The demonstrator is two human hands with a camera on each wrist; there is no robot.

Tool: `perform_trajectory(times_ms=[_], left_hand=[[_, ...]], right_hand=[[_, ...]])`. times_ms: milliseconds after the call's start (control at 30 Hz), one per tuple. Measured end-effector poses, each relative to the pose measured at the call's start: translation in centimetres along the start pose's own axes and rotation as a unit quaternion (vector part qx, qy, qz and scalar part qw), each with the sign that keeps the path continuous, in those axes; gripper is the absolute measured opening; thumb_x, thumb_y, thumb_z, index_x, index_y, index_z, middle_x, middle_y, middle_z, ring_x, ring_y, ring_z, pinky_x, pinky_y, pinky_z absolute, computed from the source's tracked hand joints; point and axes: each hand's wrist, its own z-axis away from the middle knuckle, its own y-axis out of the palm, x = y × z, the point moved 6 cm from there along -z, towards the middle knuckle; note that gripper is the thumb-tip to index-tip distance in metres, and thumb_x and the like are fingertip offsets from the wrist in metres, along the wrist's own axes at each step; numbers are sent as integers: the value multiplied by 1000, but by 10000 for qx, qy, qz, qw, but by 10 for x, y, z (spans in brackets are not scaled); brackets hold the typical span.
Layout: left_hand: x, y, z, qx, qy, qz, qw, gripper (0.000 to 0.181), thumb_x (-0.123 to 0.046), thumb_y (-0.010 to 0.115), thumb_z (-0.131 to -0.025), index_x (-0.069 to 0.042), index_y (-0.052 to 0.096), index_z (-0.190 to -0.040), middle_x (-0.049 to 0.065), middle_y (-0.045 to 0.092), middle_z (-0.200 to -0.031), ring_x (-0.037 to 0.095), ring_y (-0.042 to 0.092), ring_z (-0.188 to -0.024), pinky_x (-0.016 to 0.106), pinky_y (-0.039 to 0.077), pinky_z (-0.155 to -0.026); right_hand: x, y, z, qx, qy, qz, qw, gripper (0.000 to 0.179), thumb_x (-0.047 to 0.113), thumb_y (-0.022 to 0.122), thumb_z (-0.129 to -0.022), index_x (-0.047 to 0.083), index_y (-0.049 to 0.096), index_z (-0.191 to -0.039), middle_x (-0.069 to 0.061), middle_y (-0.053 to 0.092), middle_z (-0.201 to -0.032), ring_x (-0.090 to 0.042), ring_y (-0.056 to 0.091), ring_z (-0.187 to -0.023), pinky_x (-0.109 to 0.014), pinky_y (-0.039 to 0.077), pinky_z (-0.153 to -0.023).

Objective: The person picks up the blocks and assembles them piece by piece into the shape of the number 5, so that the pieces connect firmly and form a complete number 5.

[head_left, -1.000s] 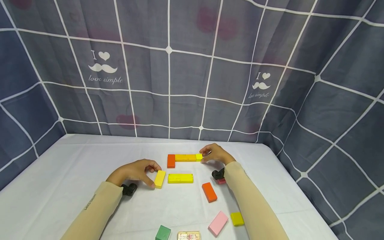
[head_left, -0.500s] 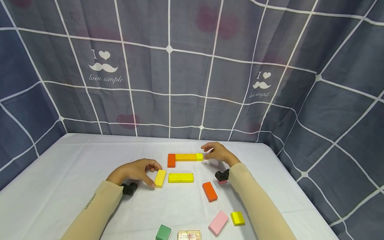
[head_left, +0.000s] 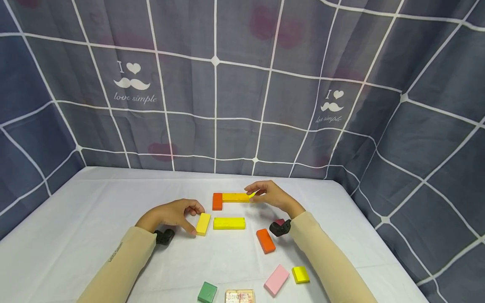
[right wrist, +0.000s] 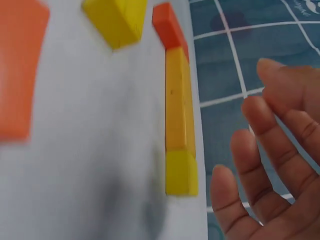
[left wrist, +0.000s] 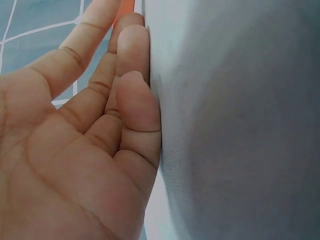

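Note:
In the head view, my left hand [head_left: 170, 215] is at a light yellow block [head_left: 203, 224], thumb at its near left side and a fingertip at its far end. The left wrist view shows bent fingers [left wrist: 137, 102] low by the tabletop; the yellow block is hidden there. My right hand [head_left: 274, 197] hovers over the right end of a row and holds nothing, its fingers loosely bent in the right wrist view. That row runs from an orange-red block [head_left: 217, 201] through an amber bar [head_left: 235, 198] to a small yellow block [right wrist: 181, 172]. A long yellow bar [head_left: 229, 223] lies nearer me.
Toward me lie an orange block [head_left: 265, 241], a pink block [head_left: 276, 280], a small yellow block [head_left: 300, 275], a green block [head_left: 207, 292] and a printed block [head_left: 240, 296]. A dark red piece [head_left: 279, 221] shows beside the right wrist camera. A checked curtain [head_left: 189, 92] hangs behind.
My right hand drew slightly away to the right from the small yellow block, then moved back left over the end of the row. My left hand stays at the light yellow block.

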Motion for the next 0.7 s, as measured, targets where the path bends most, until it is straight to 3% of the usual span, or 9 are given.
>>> perform_trajectory(times_ms=[133,300,500,700], left_hand=[[1,1,0,1,34,77,10000,53,-2,97,-73,-5,69,-118,5,63,-107,24,53,-105,39,47,-100],[1,2,-1,13,57,90,9999,53,-2,96,-73,-5,68,-118,5,63,-107,24,53,-105,39,47,-101],[2,2,-1,-5,35,55,10000,51,-4,96,-75,-6,68,-118,5,63,-108,24,53,-105,39,46,-100],[3,2,-2,-14,-43,-37,10000,52,-6,97,-75,-7,69,-118,5,62,-106,23,53,-105,38,47,-100]], right_hand=[[2,9,3,235,2,-620,9978,45,-2,74,-97,-11,63,-139,-32,69,-132,-19,67,-104,-26,52,-91],[7,22,3,517,134,-965,9939,47,0,73,-98,-12,60,-142,-33,66,-135,-16,68,-109,-28,55,-96],[8,38,1,724,239,-969,9924,44,-1,72,-99,-12,62,-140,-32,67,-134,-14,69,-107,-29,53,-98],[9,50,0,969,376,-719,9920,42,0,74,-97,-8,67,-137,-19,74,-128,-16,70,-105,-31,54,-98]])
